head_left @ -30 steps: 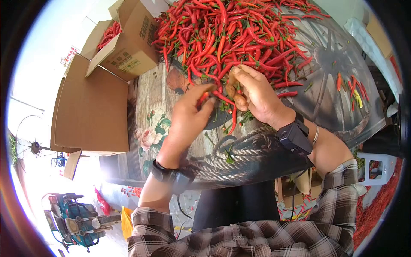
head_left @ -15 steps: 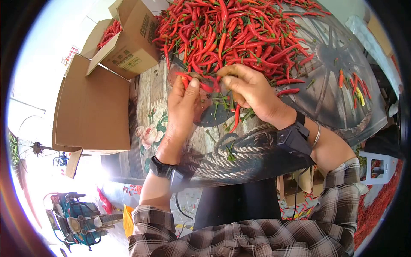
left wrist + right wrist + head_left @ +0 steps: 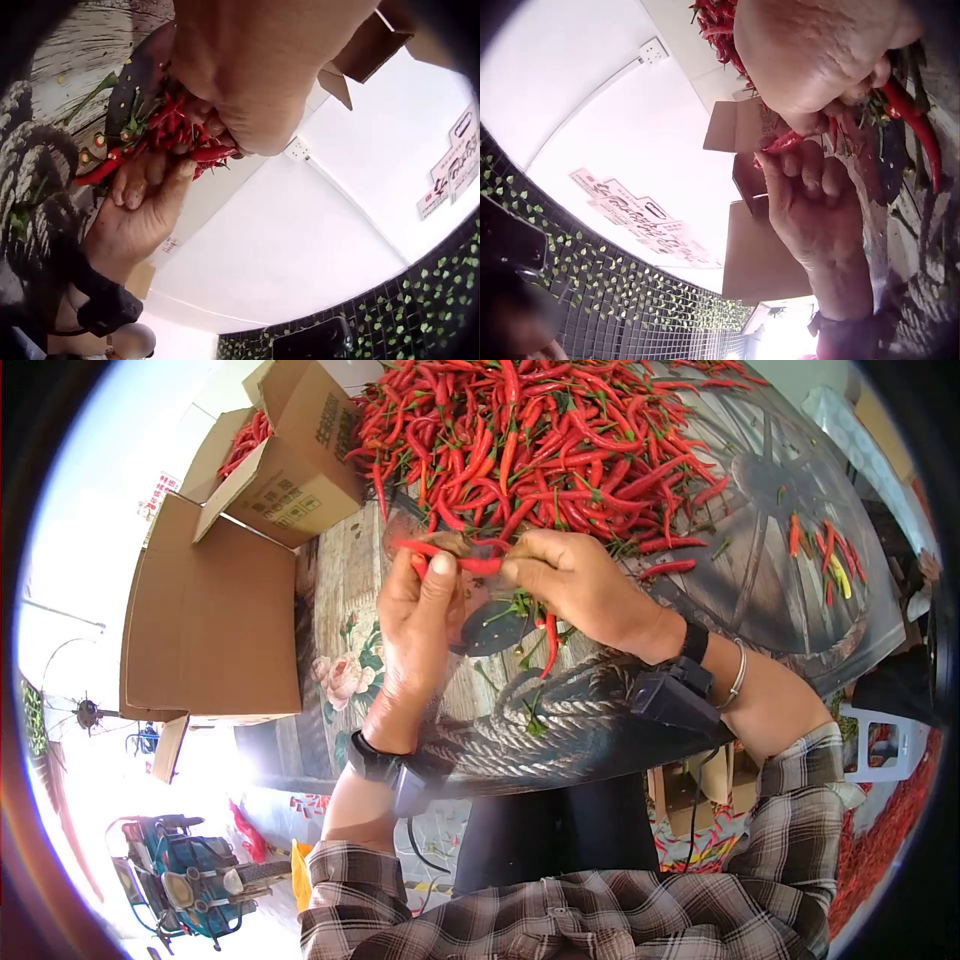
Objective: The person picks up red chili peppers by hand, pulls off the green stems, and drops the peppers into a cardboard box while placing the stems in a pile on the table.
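Observation:
My left hand (image 3: pixel 412 625) holds red chili peppers between thumb and fingers, one (image 3: pixel 480 566) reaching across toward the right hand. At that chili's other end, my right hand (image 3: pixel 595 592) pinches with thumb and forefinger. The right wrist view shows a red chili (image 3: pixel 784 142) between the fingers of both hands, which are close together. Under the right hand lie green stems (image 3: pixel 515 608) and a loose red chili (image 3: pixel 549 645). Just beyond both hands spreads a large pile of red chilies (image 3: pixel 540 455) with green stems.
An open cardboard box (image 3: pixel 300 470) holding red chilies stands at the left back, its wide flap (image 3: pixel 215 620) toward me. Several chilies, one yellow (image 3: pixel 840 575), lie apart at the right of the patterned table (image 3: pixel 345 585). A white stool (image 3: pixel 880 745) stands below right.
The left hand has moved up and left, now with chilies held up in its fingers. The right hand has turned over and come to the end of one chili.

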A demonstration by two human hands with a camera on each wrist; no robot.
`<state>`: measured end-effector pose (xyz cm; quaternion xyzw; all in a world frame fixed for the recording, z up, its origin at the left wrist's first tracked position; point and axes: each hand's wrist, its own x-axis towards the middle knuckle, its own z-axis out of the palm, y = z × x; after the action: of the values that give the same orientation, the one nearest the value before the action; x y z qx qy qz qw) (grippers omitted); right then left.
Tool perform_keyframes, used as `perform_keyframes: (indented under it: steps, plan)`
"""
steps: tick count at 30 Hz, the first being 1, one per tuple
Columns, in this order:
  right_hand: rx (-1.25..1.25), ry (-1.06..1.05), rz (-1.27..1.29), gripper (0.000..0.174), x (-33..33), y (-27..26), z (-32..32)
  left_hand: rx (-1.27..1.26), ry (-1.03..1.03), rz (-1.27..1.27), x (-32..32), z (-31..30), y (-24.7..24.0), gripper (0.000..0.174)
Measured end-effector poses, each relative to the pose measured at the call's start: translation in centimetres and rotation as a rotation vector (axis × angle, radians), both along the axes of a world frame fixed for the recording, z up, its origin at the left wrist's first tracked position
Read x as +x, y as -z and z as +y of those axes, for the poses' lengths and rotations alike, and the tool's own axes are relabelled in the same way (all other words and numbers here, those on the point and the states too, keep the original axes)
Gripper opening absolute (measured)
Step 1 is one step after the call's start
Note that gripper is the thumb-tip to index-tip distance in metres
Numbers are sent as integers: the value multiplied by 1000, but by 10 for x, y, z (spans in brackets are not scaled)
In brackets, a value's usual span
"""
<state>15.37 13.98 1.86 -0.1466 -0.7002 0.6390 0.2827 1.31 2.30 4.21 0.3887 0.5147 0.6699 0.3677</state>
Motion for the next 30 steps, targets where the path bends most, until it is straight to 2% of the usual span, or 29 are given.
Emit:
perform_keyframes:
  steps: [1,3,4,5,7,8,9,10,11,12,13,15,16,19,23,25,26,28,30]
  plan:
    - [-1,1,-1,21,0,0,2,-1,1,-1,2,-1,0,17]
    - [-146,-17,-26,22,1,1,8,84,-81,645,9,-4,-5,15]
    - [-146,-17,-28,22,2,-1,8,-21,-121,507,15,-8,-13,14]
    - [-155,-41,-30,22,4,-3,8,-22,-123,506,7,-5,-11,14]
    - [-162,-71,-27,23,4,-6,4,158,-296,304,-19,9,-12,17]
    - [-79,-40,1,22,4,-8,-1,196,-372,191,-20,13,-15,20]
    - [6,-7,32,21,4,-9,-3,202,-374,199,-32,13,-16,20]
    - [268,28,119,17,0,-4,-1,8,-362,290,-51,11,-13,21]
    - [269,29,123,17,0,0,1,-189,-348,377,-67,10,-7,21]
    - [364,46,160,15,0,-1,1,-312,-417,637,-72,15,-4,22]
    - [457,60,196,14,1,-2,-1,-317,-420,637,-75,18,3,22]
    - [460,66,198,14,0,-1,-2,-291,-362,932,-72,28,14,25]
    - [464,77,198,13,1,-1,-2,-387,-389,1077,-71,32,16,29]
    - [430,58,196,12,2,-2,-1,-431,-402,1202,-68,40,20,26]
    - [404,40,173,13,3,-2,-1,-455,-346,1184,-77,31,17,24]
    - [410,97,193,15,1,2,0,-375,-110,670,-79,24,13,27]
    - [409,99,192,15,1,1,0,-376,-107,670,-76,21,11,27]
    - [295,97,136,17,1,0,-1,-349,31,255,-65,14,1,28]
    - [263,119,159,17,-2,4,-1,-353,101,262,-51,11,-2,29]
